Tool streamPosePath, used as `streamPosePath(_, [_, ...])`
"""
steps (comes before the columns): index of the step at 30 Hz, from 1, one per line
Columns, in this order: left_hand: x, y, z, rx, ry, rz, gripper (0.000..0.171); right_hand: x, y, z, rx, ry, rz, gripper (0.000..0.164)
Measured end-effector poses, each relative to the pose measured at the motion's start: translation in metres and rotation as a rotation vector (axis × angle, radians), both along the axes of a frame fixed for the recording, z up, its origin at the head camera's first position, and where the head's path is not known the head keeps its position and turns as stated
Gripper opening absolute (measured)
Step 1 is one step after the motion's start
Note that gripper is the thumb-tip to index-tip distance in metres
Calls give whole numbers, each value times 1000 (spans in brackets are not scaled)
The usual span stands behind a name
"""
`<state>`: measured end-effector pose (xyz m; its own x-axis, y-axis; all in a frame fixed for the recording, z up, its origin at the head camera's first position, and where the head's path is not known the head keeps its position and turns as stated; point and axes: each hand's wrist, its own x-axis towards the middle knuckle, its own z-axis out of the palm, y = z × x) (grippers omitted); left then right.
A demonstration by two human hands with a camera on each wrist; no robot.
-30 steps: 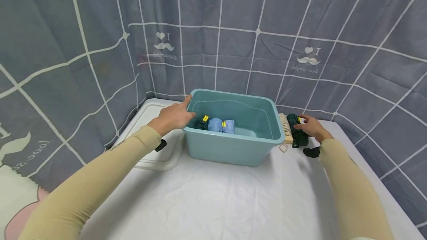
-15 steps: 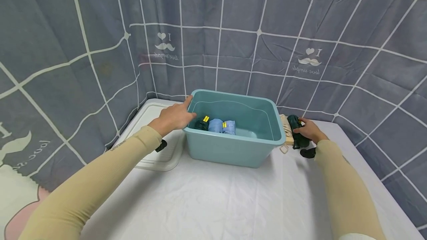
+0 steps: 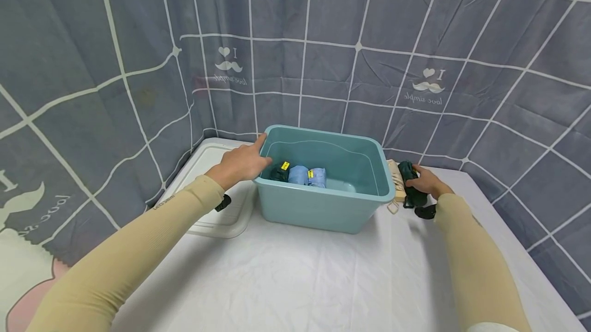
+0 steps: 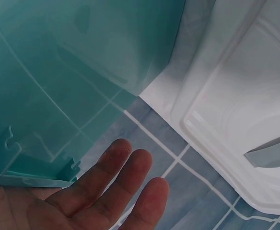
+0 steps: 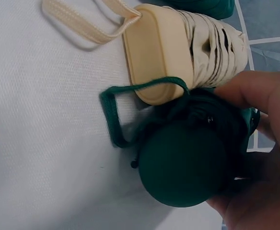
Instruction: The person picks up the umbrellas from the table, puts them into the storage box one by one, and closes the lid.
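Note:
My right hand [image 3: 427, 180] grips a dark green folded umbrella [image 5: 183, 163] lying on the table to the right of the tub; its round end and wrist strap face the right wrist camera. Against it lies a beige folded umbrella [image 5: 161, 52] with a flat oval handle and a loop strap. My left hand [image 3: 242, 162] rests at the left rim of the blue-green tub [image 3: 318, 206], thumb over the edge, while its other fingers [image 4: 147, 206] extend loosely outside the wall. Inside the tub sit a dark bundle [image 3: 279, 172] and two light blue bundles [image 3: 298, 174], with yellow tags showing.
A white lid [image 3: 203, 162] lies left of the tub, partly under my left forearm. Grey checked curtains [image 3: 332, 65] hang close behind and on both sides. White cloth [image 3: 295, 275] covers the table. Another green item [image 5: 212, 7] shows beyond the beige umbrella in the right wrist view.
My right hand has moved slightly left and down, and its fingers have closed around the dark green umbrella. The left hand has stayed at the tub's rim.

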<state>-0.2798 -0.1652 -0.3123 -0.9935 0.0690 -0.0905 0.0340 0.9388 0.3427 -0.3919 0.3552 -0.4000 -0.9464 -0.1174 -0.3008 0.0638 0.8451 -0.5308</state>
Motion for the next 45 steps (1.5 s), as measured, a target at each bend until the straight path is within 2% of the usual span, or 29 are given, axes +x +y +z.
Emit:
streamPosePath(11, [1,1,-1,2,-3,2,81,10,5,4,-26,20,-4,86])
streamPosePath(20, [1,1,-2,5,4,-10,80,16,12,6,-42,-12,-49,85])
streamPosePath(32, [0,-1,-3,11,2,-23,81,26,19,10,-217,5,-159,87])
streamPosePath(37, [0,-3,-3,8,-4,-26,81,30,17,16,-263,14,-172,87])
streamPosePath(45, [-2,-3,-1,3,-2,-35,81,39,8,36,-277,66,-182,85])
